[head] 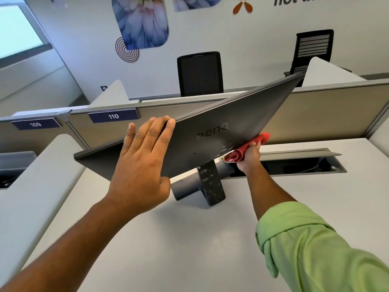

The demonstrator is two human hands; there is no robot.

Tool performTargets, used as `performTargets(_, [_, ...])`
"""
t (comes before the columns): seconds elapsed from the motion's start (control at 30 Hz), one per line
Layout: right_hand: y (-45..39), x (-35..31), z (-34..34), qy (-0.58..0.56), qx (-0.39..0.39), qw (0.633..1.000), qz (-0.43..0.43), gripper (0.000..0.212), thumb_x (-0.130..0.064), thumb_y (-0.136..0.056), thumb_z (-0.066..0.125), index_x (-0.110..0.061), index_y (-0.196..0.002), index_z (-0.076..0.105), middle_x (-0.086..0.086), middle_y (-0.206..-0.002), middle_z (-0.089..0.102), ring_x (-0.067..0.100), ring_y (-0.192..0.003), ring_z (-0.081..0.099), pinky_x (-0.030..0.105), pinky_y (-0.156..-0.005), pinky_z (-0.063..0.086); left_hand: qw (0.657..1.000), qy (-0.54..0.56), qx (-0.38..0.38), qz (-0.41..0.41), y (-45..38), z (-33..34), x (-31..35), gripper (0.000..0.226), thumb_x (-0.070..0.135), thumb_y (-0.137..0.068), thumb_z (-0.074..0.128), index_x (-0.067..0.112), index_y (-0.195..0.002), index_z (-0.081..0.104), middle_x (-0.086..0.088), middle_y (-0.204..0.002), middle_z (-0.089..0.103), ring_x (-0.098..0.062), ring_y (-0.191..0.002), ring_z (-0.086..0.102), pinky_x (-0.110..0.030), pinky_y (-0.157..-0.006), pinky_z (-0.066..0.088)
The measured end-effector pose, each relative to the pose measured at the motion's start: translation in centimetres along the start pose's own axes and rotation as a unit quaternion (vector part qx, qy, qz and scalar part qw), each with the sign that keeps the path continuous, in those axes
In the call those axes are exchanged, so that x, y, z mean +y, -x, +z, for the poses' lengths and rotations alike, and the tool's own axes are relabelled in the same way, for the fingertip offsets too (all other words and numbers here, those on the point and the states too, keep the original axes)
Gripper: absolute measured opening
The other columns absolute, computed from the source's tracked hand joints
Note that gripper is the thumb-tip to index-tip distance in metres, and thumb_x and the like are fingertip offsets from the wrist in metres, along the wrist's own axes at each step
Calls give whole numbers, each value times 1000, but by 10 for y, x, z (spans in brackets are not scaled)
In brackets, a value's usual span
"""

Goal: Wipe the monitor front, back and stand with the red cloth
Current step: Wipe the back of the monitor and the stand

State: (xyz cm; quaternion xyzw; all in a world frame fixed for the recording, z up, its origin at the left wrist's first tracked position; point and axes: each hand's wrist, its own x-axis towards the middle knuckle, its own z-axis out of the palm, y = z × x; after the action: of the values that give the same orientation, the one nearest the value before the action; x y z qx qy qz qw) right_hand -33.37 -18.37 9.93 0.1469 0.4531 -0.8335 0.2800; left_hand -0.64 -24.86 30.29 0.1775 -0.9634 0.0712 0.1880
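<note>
A dark grey monitor (212, 131) stands on the white desk with its back panel facing me, tilted steeply. Its stand (210, 184) shows below, speckled with light marks. My left hand (145, 165) lies flat on the back panel, fingers curled over the monitor's top edge. My right hand (249, 158) grips the bunched red cloth (246, 148) against the lower right part of the back panel, just above the stand. The screen side is hidden from me.
The white desk (189, 239) spreads below. An open cable tray (294, 163) runs behind the stand. Beige partitions (326, 116) labelled 109 and 110 wall the desk's far side. Two black office chairs (200, 73) stand beyond, and a white side divider (42, 175) is at left.
</note>
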Motion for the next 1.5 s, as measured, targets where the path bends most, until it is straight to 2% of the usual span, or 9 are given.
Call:
performTargets(0.17, [-1, 3, 2, -28, -7, 999, 41, 58, -47, -107, 52, -43, -161, 30, 8, -153, 54, 41, -130, 57, 69, -113, 41, 1000, -4, -1, -4, 0, 1, 1, 108, 28, -66, 60, 19, -162, 12, 0, -169, 12, -21, -156, 0, -46, -125, -9])
performTargets(0.47, [76, -9, 26, -15, -4, 986, -166, 59, -18, -115, 35, -49, -163, 19, -3, -160, 40, 27, -137, 49, 43, -111, 43, 1000, 0, 2, -10, -1, 3, 2, 109, 28, -66, 62, 20, -162, 10, -1, -169, 11, -21, -156, -1, -46, -125, -11])
performTargets(0.73, [159, 96, 35, 194, -89, 945, -249, 67, -40, -113, 40, -87, -134, -3, -12, -171, 19, 20, -146, 42, 48, -119, 42, 1000, -4, -2, -4, 0, 1, 1, 118, 19, -65, 77, 20, -162, 10, -1, -169, 12, -21, -156, -1, -44, -125, -11])
performTargets(0.8, [144, 88, 39, 183, -79, 945, -258, 62, -48, -112, 35, -81, -142, -8, -12, -171, 18, 23, -147, 41, 49, -122, 38, 1000, -6, -3, -2, 0, 1, 1, 118, 19, -65, 76, 20, -162, 9, -2, -169, 11, -21, -156, -1, -44, -125, -11])
performTargets(0.93, [71, 22, 27, 55, -16, 982, -181, 61, -55, -110, 32, -46, -165, 7, -6, -166, 33, 24, -142, 46, 42, -119, 39, 1000, -9, -1, 2, 0, 0, -1, 116, 21, -65, 75, 19, -162, 10, -3, -168, 13, -23, -156, 1, -46, -125, -10])
performTargets(1.07, [62, 4, 29, 12, -5, 995, -97, 76, -74, -96, 38, -43, -163, 23, -1, -154, 53, 25, -123, 61, 32, -80, 54, 1000, -1, 7, -4, 0, 1, 1, 115, 21, -66, 75, 19, -162, 12, -4, -168, 15, -25, -156, 2, -46, -125, -11])
performTargets(1.23, [126, 76, 49, 42, -27, 992, -116, 58, -56, -108, 46, -51, -159, 18, -11, -154, 45, 19, -130, 57, 42, -109, 51, 1000, -2, 16, -9, -1, 5, 4, 113, 22, -65, 73, 18, -161, 13, -5, -167, 17, -24, -156, 3, -49, -125, -7])
performTargets(1.33, [161, 118, 48, 89, -91, 988, -88, 67, -74, -97, 44, -69, -153, 8, -15, -154, 42, 20, -136, 52, 50, -115, 46, 1000, 3, 17, -11, 0, 4, 5, 108, 29, -65, 63, 18, -161, 14, -5, -167, 18, -25, -156, 4, -48, -125, -8])
performTargets(1.5, [124, 73, 45, -8, -26, 999, -37, 77, -82, -88, 55, -40, -152, 44, -4, -139, 66, 22, -117, 68, 47, -105, 55, 1000, 0, 5, -3, 0, 1, 2, 115, 21, -66, 74, 19, -162, 12, -4, -168, 16, -24, -156, 3, -48, -125, -8])
